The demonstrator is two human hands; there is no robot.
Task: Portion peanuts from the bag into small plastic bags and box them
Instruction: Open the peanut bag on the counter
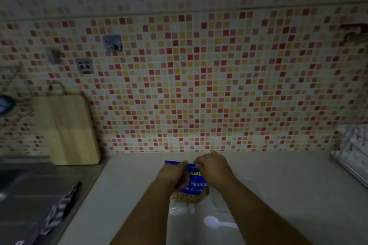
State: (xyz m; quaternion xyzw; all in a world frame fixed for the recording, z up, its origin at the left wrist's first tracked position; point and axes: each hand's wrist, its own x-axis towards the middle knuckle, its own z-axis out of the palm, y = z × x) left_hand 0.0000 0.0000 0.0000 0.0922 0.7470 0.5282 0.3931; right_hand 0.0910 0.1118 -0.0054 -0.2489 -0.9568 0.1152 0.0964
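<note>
A blue peanut bag (pixel 194 182) stood upright on the pale counter (pixel 278 185), near the tiled wall (pixel 199 85), with both hands at its top edge. The left hand (pixel 173 175) was clenched around the bag's upper left side, its fingers curled over the blue top strip, a corner of which stuck out past the knuckles to the left. The right hand (pixel 214 167) gripped the upper right part of the same top edge, fingertips pinched down on the strip just beside the left hand's, so the bag's mouth lay between the two grips. Below the hands the printed label showed, and under it a clear window full of peanuts (pixel 189 198).

In front of the bag, nearer the person, clear small plastic bags (pixel 181 210) lay flat on the counter, touching or nearly touching the peanut bag's base; how many there were could not be told. A white plastic spoon (pixel 214 223) lay beside them, partly hidden under the right forearm.

A wooden cutting board (pixel 69 129) leaned against the wall at the left, above a dark sink (pixel 29 185) with a striped cloth (pixel 59 211) draped on its edge. A wire rack (pixel 352 151) stood at the far right.
</note>
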